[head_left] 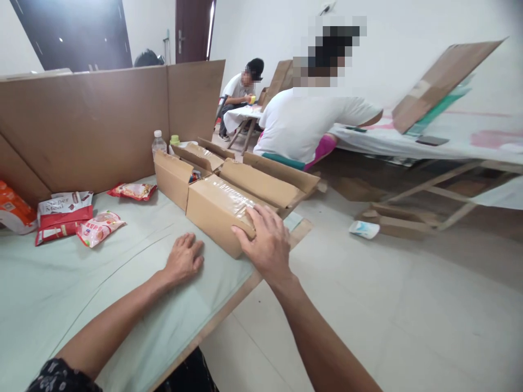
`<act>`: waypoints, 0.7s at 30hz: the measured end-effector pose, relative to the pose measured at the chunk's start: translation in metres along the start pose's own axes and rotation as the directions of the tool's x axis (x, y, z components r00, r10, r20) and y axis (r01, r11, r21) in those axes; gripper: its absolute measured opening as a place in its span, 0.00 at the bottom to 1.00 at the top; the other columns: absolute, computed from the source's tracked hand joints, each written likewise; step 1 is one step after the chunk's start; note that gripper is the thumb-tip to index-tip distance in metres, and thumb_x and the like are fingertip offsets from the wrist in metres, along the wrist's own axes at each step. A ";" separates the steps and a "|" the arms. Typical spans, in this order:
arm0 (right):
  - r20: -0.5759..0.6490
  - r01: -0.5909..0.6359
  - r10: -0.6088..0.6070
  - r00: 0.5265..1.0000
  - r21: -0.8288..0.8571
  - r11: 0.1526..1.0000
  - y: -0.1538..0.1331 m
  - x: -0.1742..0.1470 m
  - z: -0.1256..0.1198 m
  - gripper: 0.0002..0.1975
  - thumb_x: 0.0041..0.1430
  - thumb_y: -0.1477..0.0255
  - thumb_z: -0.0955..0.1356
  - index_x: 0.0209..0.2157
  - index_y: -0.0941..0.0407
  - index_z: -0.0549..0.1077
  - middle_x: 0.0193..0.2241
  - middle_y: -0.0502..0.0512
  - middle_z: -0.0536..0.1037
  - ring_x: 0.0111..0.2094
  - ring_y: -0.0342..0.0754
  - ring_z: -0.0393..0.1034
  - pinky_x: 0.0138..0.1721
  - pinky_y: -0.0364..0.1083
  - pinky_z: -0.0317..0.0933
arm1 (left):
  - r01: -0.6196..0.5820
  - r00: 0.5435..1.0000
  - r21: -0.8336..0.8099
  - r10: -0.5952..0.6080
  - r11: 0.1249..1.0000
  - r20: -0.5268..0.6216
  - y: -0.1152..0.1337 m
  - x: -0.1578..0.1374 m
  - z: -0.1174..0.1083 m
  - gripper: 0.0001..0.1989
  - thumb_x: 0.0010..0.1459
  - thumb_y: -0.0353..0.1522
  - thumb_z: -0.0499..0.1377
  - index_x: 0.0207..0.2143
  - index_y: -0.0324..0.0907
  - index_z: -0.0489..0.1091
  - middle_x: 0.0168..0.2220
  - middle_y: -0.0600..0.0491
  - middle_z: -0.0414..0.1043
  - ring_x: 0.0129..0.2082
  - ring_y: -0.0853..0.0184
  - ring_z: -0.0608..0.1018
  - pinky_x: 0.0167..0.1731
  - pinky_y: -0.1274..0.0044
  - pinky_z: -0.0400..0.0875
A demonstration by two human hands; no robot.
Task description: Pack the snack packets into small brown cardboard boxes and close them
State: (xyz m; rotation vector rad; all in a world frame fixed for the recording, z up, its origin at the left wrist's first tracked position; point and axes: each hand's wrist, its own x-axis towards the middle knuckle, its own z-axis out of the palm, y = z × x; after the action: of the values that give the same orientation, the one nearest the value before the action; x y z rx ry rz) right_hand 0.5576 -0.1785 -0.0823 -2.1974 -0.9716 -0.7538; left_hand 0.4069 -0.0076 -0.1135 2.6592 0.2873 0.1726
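My right hand (267, 239) grips the near right end of a taped cardboard box (214, 220), thumb against its side and fingers over the top. Clear tape shines along the box's upper face. To the left of the box, my left hand (186, 257) rests on the pale green tablecloth (134, 261), holding nothing, its fingers loosely bent and a little apart. Joined behind the taped box are open cardboard compartments (261, 182) with raised flaps. Something small and blue-red (195, 175) shows inside one of them; its kind is hidden.
Snack packets (100, 228), a red-and-white pouch (65, 215) and an orange package (14, 209) lie at left. A clear bottle (159, 142) stands by a tall cardboard screen (102, 125). Two people sit beyond. A cup (364, 230) and open carton (402, 220) are on the floor.
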 end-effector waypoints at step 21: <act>0.347 0.177 -0.318 0.882 0.381 0.907 -0.145 0.030 0.176 0.34 0.54 0.69 0.67 0.64 0.61 0.65 0.65 0.72 0.64 0.66 0.65 0.60 0.64 0.64 0.58 | 0.295 0.953 0.244 -0.268 0.924 -0.141 -0.089 -0.258 -0.072 0.24 0.67 0.36 0.56 0.64 0.41 0.67 0.69 0.39 0.62 0.70 0.48 0.64 0.68 0.52 0.58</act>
State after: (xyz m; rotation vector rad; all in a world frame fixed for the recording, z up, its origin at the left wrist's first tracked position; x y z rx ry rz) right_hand 0.5043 0.0399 -0.1315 -1.9711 -1.4961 -0.2061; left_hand 0.1290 0.0421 -0.1089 2.8320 0.7727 0.1939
